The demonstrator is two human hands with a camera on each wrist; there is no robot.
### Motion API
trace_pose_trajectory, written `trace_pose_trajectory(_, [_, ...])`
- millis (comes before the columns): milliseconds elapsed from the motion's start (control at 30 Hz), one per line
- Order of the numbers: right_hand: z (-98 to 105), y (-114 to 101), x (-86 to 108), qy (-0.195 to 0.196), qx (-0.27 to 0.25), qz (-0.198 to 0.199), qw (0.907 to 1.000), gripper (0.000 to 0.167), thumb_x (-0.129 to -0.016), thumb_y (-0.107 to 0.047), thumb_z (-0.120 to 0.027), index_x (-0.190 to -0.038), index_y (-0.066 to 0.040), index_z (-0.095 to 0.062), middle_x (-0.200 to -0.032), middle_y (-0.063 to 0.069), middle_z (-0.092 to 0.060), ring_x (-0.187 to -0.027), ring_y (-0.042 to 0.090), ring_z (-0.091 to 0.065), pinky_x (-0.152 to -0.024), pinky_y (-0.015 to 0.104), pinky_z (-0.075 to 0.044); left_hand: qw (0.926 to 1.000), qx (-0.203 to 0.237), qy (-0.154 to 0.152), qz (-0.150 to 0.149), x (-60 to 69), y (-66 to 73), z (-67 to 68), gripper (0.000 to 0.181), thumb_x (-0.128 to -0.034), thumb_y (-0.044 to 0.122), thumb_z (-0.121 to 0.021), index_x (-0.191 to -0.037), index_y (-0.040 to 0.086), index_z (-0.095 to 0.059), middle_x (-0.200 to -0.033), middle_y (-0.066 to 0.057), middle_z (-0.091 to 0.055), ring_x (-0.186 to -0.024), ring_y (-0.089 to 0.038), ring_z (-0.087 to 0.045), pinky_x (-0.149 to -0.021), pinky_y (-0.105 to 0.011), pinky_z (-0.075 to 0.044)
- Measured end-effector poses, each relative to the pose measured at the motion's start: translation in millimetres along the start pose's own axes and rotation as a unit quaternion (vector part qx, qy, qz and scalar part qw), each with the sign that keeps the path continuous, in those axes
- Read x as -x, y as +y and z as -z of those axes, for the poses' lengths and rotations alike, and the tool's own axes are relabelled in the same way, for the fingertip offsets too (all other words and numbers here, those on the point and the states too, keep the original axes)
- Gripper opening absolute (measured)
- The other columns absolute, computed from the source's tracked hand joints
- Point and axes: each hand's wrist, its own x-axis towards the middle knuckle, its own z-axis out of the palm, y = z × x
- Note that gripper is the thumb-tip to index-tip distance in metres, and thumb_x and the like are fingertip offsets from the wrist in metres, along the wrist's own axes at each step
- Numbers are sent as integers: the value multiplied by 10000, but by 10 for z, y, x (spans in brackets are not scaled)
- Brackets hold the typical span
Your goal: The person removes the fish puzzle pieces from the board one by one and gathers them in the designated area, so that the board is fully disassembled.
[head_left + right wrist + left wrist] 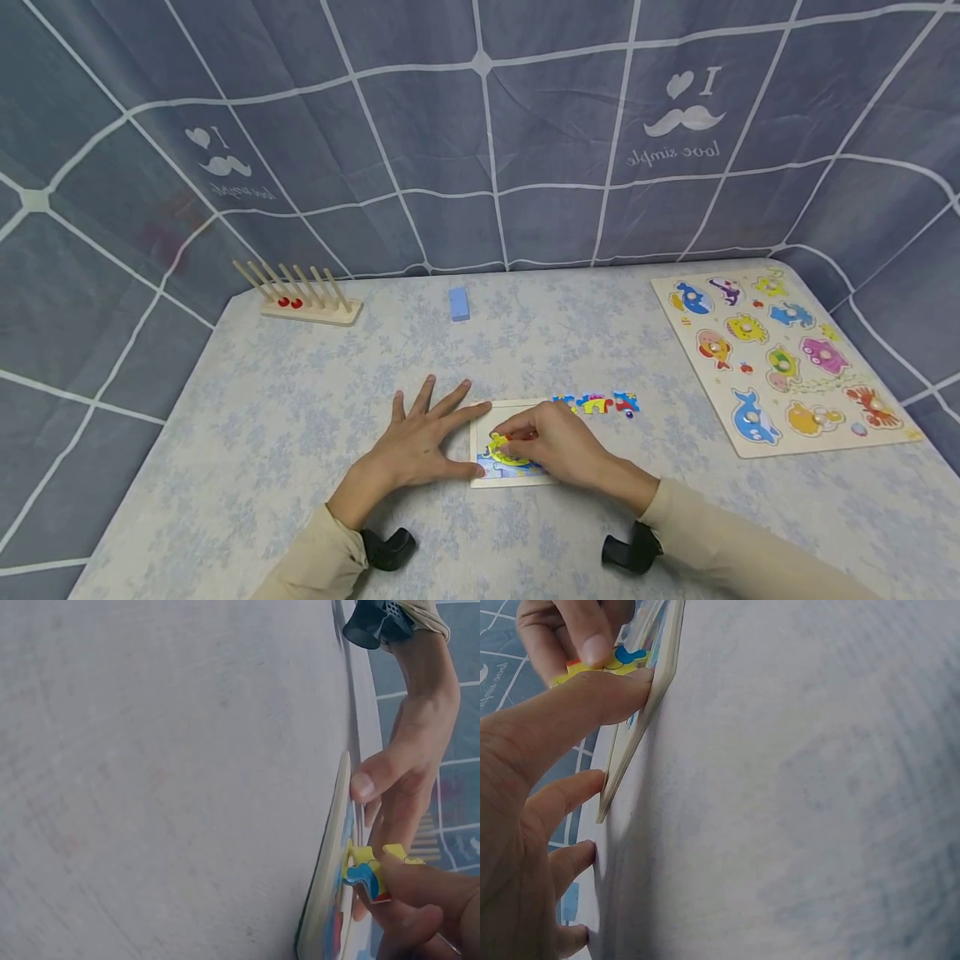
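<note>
Fitting seemingly underway | yellow jigsaw piece (366,859) pinched by right hand (561,443) | puzzle tray (513,482) touched by splayed left hand (420,446) | alignment probably needed

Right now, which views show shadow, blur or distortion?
Head: curtain lines bow, suggesting wide-angle distortion; left wrist: a soft shadow runs beside the puzzle tray, and the tablecloth pattern looks blurred; right wrist: the tablecloth looks soft too.

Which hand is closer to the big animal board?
Right. The right hand is left of the big board, over the small puzzle; the left hand is farther, at the puzzle's left edge.
</note>
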Motion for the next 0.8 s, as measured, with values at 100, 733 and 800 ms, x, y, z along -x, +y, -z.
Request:
trace_pose_trajectory(100, [-2,5,-15,50,-1,-23,10000,275,-867,-65,-733,-1135,-121,-751,-970,-19,-752,-798,23,-668,-688,262,-523,10000,5,-29,31,0,5,3,813,-788,689,-664,-1503,415,-389,-1635,51,-175,-1481,-423,-1,-1061,-757,-16])
trace_pose_trajectory(733, [329,215,171,468,-1344,-1251,9819,360,-836,-149,-782,-1183,-68,-730,-932,59,-758,-637,82,-599,-474,198,-336,10000,69,-9,24,-8,-8,-9,809,-779,700,-663,-1490,403,-418,-1631,42,-196,-1480,-430,-7,-1058,-758,-4])
trace_pose_trajectory(800, [390,255,225,550,-1439,-1372,9785,368,-828,-137,-787,-1182,-54,-728,-948,82,-755,-568,83,-512,-436,194,-268,10000,86,12,18,-4,-9,-11,808,-777,695,-669,-1489,401,-422,-1631,43,-196,-1480,-430,-5,-1059,-757,-1])
